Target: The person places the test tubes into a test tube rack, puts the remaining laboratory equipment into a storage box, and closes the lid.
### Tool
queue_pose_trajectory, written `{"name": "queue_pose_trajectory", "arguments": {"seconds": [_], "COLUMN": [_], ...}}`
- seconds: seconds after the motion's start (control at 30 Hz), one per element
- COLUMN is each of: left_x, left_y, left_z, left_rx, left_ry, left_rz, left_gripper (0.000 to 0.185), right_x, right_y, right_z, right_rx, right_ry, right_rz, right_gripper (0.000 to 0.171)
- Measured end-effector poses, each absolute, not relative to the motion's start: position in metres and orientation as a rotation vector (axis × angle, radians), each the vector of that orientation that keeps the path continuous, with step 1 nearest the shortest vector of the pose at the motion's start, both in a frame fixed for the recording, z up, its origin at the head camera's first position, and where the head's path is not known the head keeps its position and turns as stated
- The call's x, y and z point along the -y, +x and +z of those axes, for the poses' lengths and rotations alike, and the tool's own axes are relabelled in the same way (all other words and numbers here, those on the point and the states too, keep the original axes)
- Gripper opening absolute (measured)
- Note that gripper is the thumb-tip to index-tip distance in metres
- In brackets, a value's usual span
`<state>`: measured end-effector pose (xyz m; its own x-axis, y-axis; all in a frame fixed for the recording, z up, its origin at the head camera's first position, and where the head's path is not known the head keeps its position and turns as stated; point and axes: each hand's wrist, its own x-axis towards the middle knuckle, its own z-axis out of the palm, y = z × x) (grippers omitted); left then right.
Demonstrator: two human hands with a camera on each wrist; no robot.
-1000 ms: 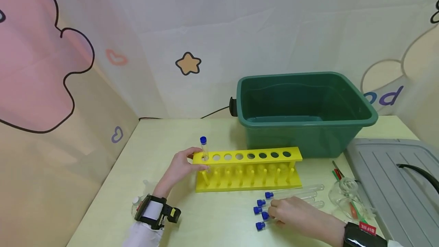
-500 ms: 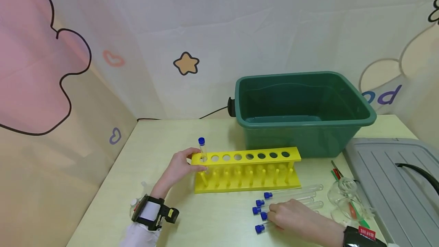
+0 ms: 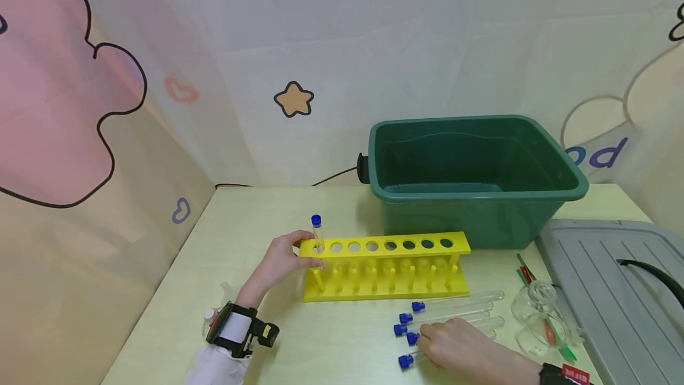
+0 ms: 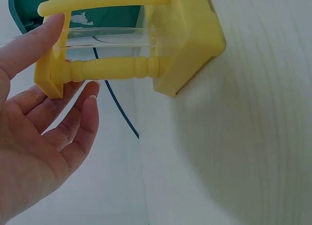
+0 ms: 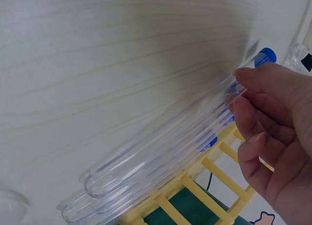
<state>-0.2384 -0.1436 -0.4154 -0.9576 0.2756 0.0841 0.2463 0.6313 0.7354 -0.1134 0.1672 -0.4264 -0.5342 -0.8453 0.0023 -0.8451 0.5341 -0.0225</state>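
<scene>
Your left hand (image 3: 278, 263) steadies the left end of the one yellow rack (image 3: 386, 266) with loose, straight fingers; one blue-capped tube (image 3: 317, 234) stands upright in its leftmost hole, leaving seven holes empty. Your right hand (image 3: 459, 346) pinches one of the five capped tubes (image 3: 454, 309) lying on the table (image 3: 342, 349) just in front of the rack. One green tub (image 3: 470, 174) sits behind

rack (image 3: 385, 266) before tub (image 3: 475, 177), loose tubes (image 3: 454, 314) apparently nearest
</scene>
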Motion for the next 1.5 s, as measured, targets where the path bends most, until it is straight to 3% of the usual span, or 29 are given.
{"name": "queue_pose_trajectory", "arguments": {"seconds": [0.53,1.07,1.5], "left_x": [0.144,0.142,0.143], "left_y": [-0.237,-0.234,-0.233], "left_z": [-0.412,-0.410,-0.411], "left_rx": [-2.791,-2.815,-2.799], "left_ry": [0.430,0.416,0.395], "left_rz": [1.253,1.249,1.240], "left_gripper": [0.055,0.054,0.055], "right_x": [-0.170,-0.168,-0.149], "right_y": [-0.112,-0.136,-0.162], "right_z": [-0.398,-0.335,-0.320], "right_rx": [-2.809,-3.058,-3.114], "right_ry": [-1.573,-1.343,-1.016], "right_rz": [-0.157,-1.040,-1.574], "right_gripper": [0.019,0.033,0.026]}}
